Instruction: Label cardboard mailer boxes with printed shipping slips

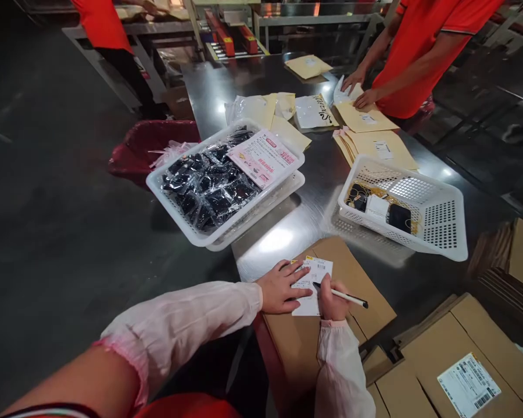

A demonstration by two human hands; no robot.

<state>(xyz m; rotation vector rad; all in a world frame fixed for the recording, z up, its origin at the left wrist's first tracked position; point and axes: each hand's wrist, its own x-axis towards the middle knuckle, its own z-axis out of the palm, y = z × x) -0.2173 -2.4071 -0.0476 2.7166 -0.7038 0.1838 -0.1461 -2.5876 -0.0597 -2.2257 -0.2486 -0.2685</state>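
Note:
My left hand (281,287) lies flat with fingers stretched, pressing a small white paper slip (312,277) onto a brown cardboard sheet (353,290). My right hand (333,301) is closed around a pen (344,296) whose tip touches the slip. Both forearms wear pale pink sleeve covers. The cardboard rests on the near end of a shiny metal table (283,232).
Two stacked white baskets (192,229) hold black items in clear bags and a printed sheet (261,158). Another white basket (440,223) sits to the right. Padded envelopes (381,148) lie farther back under a red-shirted person's hands (359,87). A red bin (143,148) stands left; cardboard boxes (462,360) lie right.

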